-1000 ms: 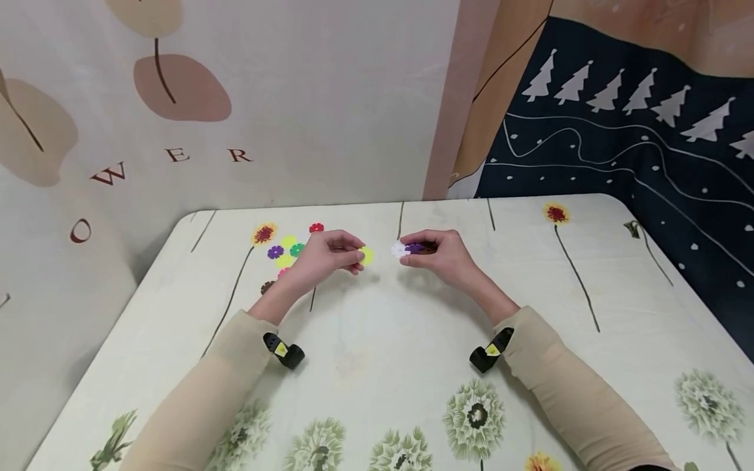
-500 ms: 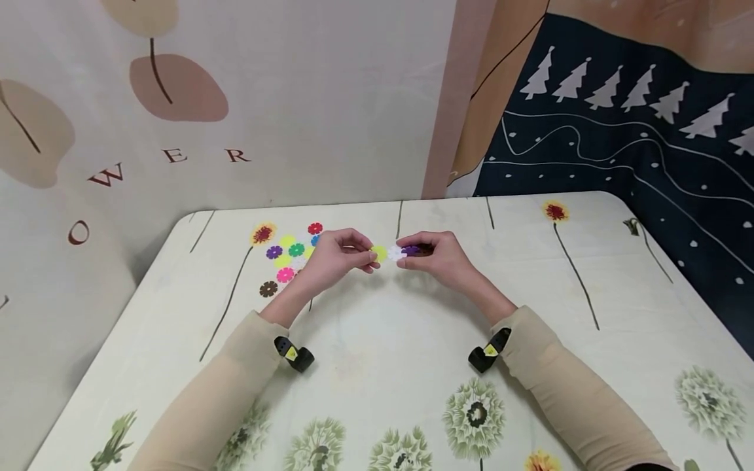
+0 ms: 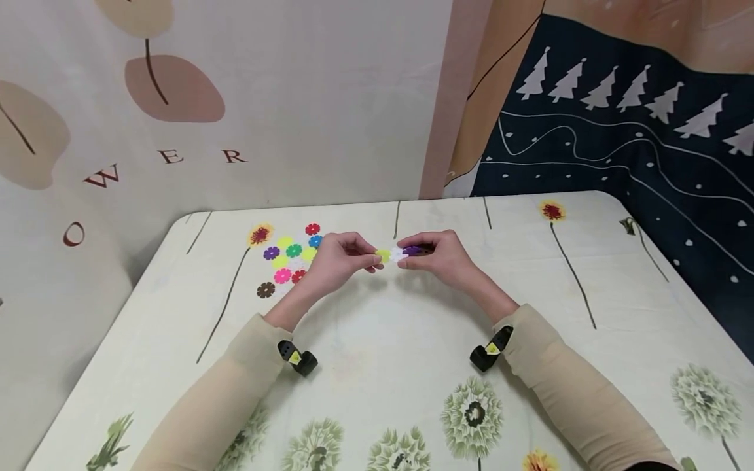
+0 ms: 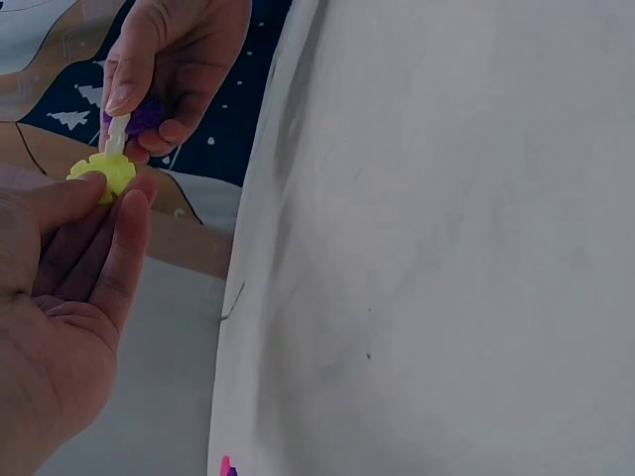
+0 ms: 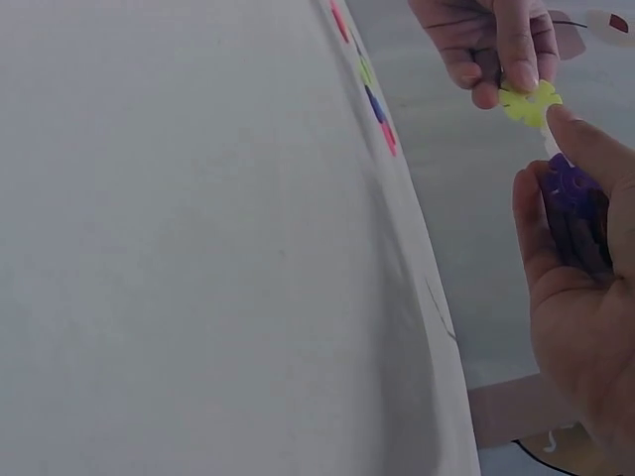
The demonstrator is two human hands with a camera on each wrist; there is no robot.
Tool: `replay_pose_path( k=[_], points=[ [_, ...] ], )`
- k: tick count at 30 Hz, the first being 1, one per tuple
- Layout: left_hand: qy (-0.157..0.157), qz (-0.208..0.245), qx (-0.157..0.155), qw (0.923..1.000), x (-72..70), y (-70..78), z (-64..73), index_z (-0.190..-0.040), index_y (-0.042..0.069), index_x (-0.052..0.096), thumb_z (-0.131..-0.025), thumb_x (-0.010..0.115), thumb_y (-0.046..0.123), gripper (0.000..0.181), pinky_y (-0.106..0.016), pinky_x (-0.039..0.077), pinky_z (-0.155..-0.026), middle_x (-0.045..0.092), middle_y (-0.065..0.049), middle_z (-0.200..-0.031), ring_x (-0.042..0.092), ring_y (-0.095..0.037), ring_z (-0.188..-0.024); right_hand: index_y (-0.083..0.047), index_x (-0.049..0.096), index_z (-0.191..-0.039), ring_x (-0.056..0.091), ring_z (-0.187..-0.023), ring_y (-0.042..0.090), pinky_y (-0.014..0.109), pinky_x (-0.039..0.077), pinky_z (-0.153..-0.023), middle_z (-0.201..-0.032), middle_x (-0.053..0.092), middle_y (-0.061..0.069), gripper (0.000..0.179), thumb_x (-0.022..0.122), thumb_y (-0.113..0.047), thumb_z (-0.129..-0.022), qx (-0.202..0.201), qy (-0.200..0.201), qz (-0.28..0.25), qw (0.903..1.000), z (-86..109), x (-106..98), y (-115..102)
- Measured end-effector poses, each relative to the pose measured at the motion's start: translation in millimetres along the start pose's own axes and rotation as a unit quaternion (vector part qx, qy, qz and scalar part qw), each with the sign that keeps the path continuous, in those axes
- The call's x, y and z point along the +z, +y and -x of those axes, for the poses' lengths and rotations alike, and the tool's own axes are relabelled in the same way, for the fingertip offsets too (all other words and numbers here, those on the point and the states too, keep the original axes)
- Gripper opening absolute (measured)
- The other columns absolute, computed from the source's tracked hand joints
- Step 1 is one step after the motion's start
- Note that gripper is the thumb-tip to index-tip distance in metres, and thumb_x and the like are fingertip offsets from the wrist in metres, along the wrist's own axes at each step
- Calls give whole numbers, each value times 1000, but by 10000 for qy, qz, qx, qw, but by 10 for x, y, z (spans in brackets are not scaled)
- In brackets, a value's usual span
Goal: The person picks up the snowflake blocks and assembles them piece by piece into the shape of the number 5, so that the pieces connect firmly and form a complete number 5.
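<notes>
Pinching a yellow disc (image 5: 529,103) in the left hand (image 3: 338,263), a person holds it against a white disc (image 3: 396,253) above the table (image 3: 377,379), the right hand (image 3: 443,258) gripping that and a purple disc (image 5: 571,184). Joining them appears the step underway; next likely calls for careful alignment and a steady push.

Two plain beige sleeves (image 3: 574,379) show at four o'clock and between seven and eight; each carries a small black camera (image 3: 482,360) with a yellow patch (image 3: 492,349).
</notes>
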State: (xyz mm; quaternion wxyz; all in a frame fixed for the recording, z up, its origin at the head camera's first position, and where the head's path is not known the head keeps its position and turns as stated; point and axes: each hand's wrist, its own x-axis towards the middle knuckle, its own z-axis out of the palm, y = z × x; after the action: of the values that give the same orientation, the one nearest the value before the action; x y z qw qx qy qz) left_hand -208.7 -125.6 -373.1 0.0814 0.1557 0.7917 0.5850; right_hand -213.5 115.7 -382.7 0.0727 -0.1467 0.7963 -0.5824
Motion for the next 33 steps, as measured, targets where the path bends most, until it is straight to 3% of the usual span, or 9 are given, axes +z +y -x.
replay_pose_path(
  k=[11, 27, 33],
  points=[
    [20, 48, 30, 10000, 28, 58, -21, -101, -1, 73, -92, 77, 3, 11, -33, 60, -86, 76, -13, -93, 75, -26, -84, 0, 75, -118, 64, -97, 23, 21, 55, -77, -117, 73, 15, 37, 86, -13, -85, 44, 48, 20, 10000, -3, -37, 20],
    [-332, -293, -23, 9990, -27, 117, -9, -98, -1, 73, -93, 75, 1, 6, -33, 61, -82, 75, -12, -92, 74, -27, -82, 2, 77, -114, 67, -94, 23, 22, 56, -75, -111, 75, 13, 34, 86, -8, -83, -311, -147, 284, 9990, 47, -18, -42],
    [-140, -96, 181, 9997, 6, 120, -8, -99, -1, 72, -93, 75, 0, 7, -33, 61, -84, 75, -13, -92, 74, -27, -82, 2, 77, -114, 68, -95, 22, 22, 57, -77, -113, 75, 15, 35, 87, -9, -82, -295, 71, 150, 9994, 43, -33, -72]
  ],
)
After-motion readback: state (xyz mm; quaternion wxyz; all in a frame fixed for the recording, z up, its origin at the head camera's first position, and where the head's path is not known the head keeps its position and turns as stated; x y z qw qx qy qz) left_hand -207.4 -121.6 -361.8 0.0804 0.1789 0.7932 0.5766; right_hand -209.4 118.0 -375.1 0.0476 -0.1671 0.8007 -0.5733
